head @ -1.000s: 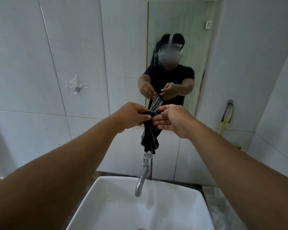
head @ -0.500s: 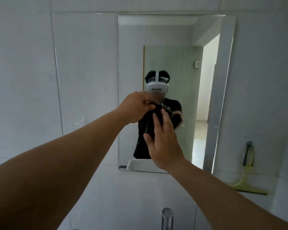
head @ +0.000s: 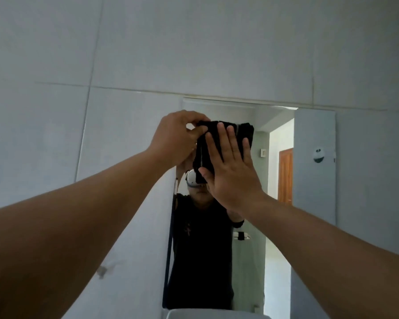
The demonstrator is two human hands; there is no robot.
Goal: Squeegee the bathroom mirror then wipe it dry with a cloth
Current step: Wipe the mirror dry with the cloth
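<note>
Raised since a moment ago: both hands and the dark cloth (head: 226, 137), now near the top edge of the mirror (head: 313, 171) rather than at mid-height. Right hand (head: 230, 171) spread flat, fingers (head: 221, 134) splayed, palm pressing the folded cloth against the glass, likely to give an even wiping face. Left hand (head: 177, 139) pinching the cloth's upper left corner, seemingly to keep the folds from slipping. Starting high probably so that the wiping strokes run downward. Squeegee out of view; drying step apparently just beginning.
</note>
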